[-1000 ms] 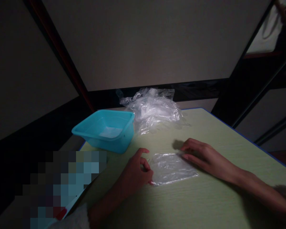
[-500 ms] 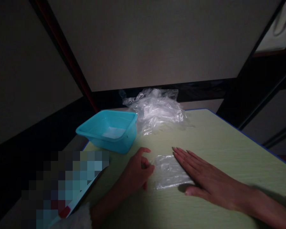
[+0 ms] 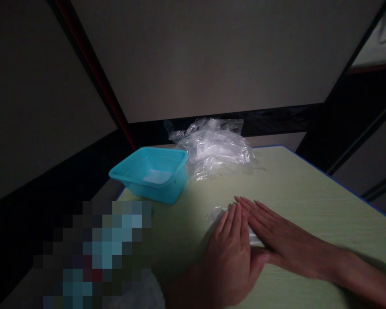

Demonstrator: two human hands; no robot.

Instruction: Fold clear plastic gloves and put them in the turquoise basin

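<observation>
Most of the clear plastic bag (image 3: pixel 254 237) is hidden under both hands on the table (image 3: pixel 296 180), nr its front edge; a pixelated patch covers the table's L side. L hand (image 3: pixel 233 253) and R hand (image 3: pixel 281 236) lie flat atop it, fingers straight & together, tips meeting. Blue basin (image 3: pixel 178 184) sits at the far L corner, w/ plastic pile (image 3: pixel 215 150) beside it along the back edge.

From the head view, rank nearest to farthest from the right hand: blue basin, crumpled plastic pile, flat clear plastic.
1. Flat clear plastic, partly covered by the right hand
2. Crumpled plastic pile, table's far side
3. Blue basin, farther left
</observation>
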